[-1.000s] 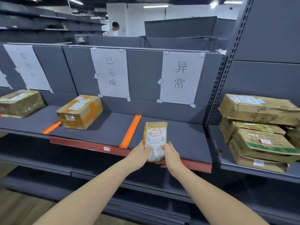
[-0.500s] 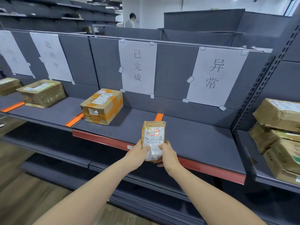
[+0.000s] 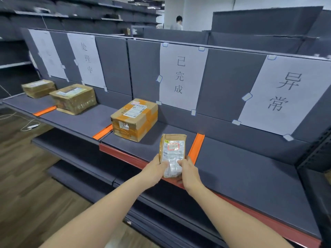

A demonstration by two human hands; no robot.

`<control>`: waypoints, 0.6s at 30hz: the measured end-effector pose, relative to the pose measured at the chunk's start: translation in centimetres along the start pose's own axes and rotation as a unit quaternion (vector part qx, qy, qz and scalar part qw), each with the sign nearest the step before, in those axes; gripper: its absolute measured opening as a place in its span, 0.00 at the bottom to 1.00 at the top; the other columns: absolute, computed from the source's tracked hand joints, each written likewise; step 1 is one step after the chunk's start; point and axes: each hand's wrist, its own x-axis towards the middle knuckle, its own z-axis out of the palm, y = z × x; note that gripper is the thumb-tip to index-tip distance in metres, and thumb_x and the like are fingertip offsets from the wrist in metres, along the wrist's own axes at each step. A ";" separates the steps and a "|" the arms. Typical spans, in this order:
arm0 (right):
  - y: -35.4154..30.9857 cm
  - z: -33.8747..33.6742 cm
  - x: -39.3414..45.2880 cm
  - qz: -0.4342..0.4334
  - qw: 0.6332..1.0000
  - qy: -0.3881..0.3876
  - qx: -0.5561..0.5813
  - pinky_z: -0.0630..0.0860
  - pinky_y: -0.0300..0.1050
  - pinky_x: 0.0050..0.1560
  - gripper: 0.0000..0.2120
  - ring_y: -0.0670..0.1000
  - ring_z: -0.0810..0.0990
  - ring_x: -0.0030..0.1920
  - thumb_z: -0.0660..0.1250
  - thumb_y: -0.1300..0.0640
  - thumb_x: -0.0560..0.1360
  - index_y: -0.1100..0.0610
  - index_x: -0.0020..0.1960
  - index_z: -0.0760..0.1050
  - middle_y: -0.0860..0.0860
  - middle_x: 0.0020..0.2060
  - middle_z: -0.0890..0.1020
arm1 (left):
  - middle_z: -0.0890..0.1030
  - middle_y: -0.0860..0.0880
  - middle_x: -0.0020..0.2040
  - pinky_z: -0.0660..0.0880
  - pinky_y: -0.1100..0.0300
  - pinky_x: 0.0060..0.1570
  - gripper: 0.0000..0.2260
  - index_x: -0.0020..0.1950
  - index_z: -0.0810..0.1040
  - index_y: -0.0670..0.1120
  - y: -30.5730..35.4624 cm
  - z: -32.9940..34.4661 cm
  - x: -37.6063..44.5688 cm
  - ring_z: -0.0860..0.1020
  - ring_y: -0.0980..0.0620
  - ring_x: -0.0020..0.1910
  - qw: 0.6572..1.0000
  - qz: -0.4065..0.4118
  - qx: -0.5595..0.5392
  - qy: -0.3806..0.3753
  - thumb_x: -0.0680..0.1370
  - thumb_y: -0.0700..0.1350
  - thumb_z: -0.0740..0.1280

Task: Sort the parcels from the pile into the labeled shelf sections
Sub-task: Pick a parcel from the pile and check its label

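Observation:
A small flat brown parcel [image 3: 172, 151] with a white label and a red-framed sticker stands upright in front of me. My left hand [image 3: 154, 171] grips its lower left edge and my right hand [image 3: 188, 171] grips its lower right edge. It hovers over the front of the grey shelf [image 3: 232, 167], just left of an orange divider [image 3: 196, 148]. Behind it hang paper signs: 已完成 [image 3: 180, 77] and 异常 [image 3: 284, 94]. A taped cardboard box [image 3: 134, 119] sits in the 已完成 section.
Further left, two brown boxes [image 3: 74, 98] [image 3: 38, 87] sit in sections split by orange dividers [image 3: 103, 131], under the 处理中 sign [image 3: 86, 58]. Lower shelves [image 3: 75, 153] run beneath. A wooden floor with a white cable [image 3: 29, 126] lies left. A person [image 3: 177, 23] stands far behind.
My view has swung left, so the parcel pile on the right has left the frame. The held parcel has moved from the 异常 section to just left of the orange divider.

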 end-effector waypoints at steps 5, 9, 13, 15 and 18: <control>-1.4 2.6 1.3 -0.009 1.000 -0.010 -0.007 0.78 0.60 0.56 0.17 0.53 0.82 0.50 0.55 0.43 0.67 0.42 0.53 0.72 0.47 0.50 0.83 | 0.73 0.52 0.68 0.68 0.58 0.54 0.19 0.75 0.60 0.52 -0.5 -2.9 1.3 0.72 0.54 0.57 1.000 -0.001 -0.005 -0.002 0.84 0.47 0.54; -1.9 5.7 2.9 -0.010 1.000 0.002 -0.018 0.78 0.61 0.55 0.17 0.54 0.82 0.51 0.55 0.43 0.66 0.43 0.52 0.72 0.49 0.52 0.83 | 0.73 0.52 0.68 0.70 0.65 0.42 0.19 0.75 0.59 0.54 -1.3 -6.2 2.1 0.73 0.55 0.54 1.000 0.003 0.008 -0.018 0.84 0.47 0.54; -3.2 10.3 3.1 0.001 1.000 0.018 0.003 0.81 0.55 0.51 0.09 0.51 0.81 0.51 0.55 0.50 0.76 0.45 0.53 0.72 0.49 0.53 0.81 | 0.74 0.52 0.68 0.69 0.66 0.35 0.19 0.75 0.58 0.54 -3.0 -10.8 3.1 0.74 0.54 0.55 0.999 0.001 0.035 -0.030 0.84 0.47 0.55; -3.8 13.0 3.3 0.005 1.000 0.028 0.008 0.83 0.54 0.47 0.08 0.52 0.81 0.50 0.55 0.54 0.79 0.45 0.53 0.71 0.50 0.52 0.81 | 0.73 0.51 0.69 0.68 0.68 0.35 0.19 0.75 0.58 0.54 -3.9 -13.5 3.3 0.73 0.54 0.55 0.998 0.004 0.044 -0.039 0.84 0.47 0.55; -4.7 17.4 3.6 0.008 0.999 0.035 0.007 0.83 0.53 0.45 0.08 0.54 0.82 0.49 0.55 0.55 0.79 0.45 0.50 0.71 0.51 0.51 0.81 | 0.73 0.51 0.69 0.69 0.68 0.36 0.20 0.75 0.58 0.54 -5.6 -17.7 3.8 0.73 0.55 0.53 0.997 0.006 0.049 -0.051 0.84 0.47 0.56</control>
